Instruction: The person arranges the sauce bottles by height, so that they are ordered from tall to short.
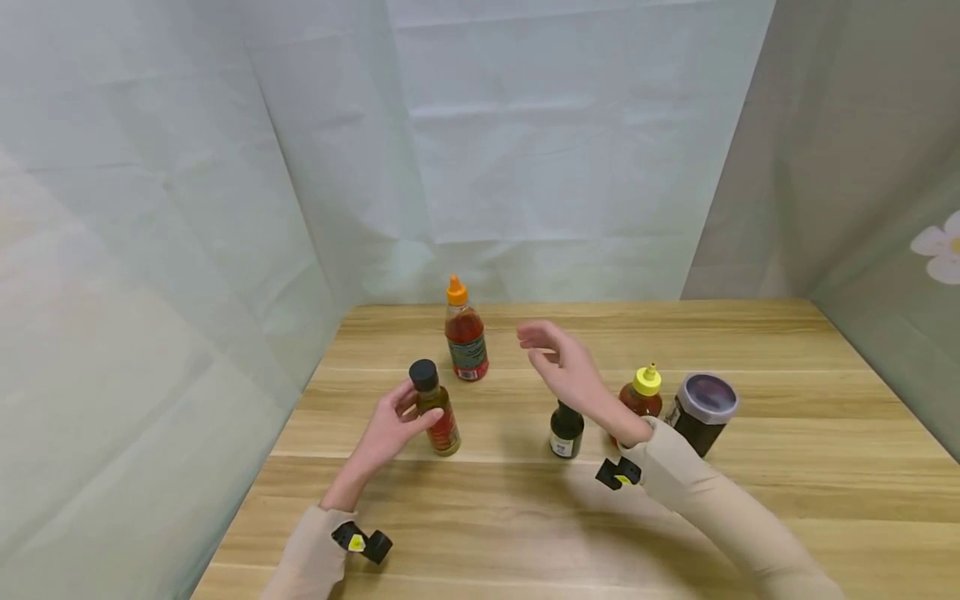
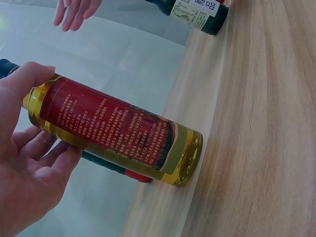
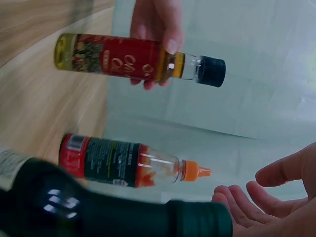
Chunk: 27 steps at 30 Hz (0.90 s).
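Observation:
My left hand (image 1: 393,423) grips an oil bottle (image 2: 108,126) with a black cap and a red label, thumb on one side and fingers on the other. The bottle leans slightly in the head view; whether its base touches the table I cannot tell. Behind it stands a red sauce bottle (image 1: 467,342) with an orange nozzle cap. My right hand (image 1: 566,367) hovers with fingers loosely bent and nothing in them. Nearest to it is a dark green glass bottle (image 1: 566,433), whose top is partly hidden by that hand in the head view.
Right of the dark bottle stand a yellow-capped squeeze bottle (image 1: 643,392), partly covered by my right forearm, and a dark jar (image 1: 701,412) with a pale-rimmed lid. All are on a wooden table (image 1: 480,525). Pale cloth (image 1: 555,167) hangs behind and along the sides.

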Tool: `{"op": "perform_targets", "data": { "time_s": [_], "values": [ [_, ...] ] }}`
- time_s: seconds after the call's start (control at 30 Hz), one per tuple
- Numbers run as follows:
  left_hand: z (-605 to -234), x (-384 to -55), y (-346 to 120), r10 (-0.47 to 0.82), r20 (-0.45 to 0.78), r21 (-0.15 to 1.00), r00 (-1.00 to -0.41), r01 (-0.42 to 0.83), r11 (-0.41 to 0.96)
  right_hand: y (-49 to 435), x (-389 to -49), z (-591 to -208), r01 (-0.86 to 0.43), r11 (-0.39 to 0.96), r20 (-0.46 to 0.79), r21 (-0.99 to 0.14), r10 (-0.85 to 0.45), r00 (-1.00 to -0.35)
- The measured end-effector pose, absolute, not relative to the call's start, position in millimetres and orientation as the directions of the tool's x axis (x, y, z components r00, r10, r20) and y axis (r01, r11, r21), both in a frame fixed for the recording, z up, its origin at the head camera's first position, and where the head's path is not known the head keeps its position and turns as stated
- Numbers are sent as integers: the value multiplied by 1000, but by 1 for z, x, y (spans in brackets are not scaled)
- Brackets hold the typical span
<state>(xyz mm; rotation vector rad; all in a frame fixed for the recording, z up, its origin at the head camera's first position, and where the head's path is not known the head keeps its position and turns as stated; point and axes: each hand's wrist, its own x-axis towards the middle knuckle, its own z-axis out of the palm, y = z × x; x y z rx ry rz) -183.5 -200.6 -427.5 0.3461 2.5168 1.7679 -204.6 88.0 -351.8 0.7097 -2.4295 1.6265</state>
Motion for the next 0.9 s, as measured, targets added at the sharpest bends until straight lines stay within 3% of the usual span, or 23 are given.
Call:
{"op": "perform_targets", "data": {
  "time_s": [0.37,0.9],
  "values": [
    [-429,-185,-200,209,90,933,-974,156,325,110,-190,-371,-507,382,438,-772,-258,-861],
    [-429,-186,-205,226,103,925,-969,177,335,128,-172,-408,-401,395,343,-827,-211,-915]
  ]
}}
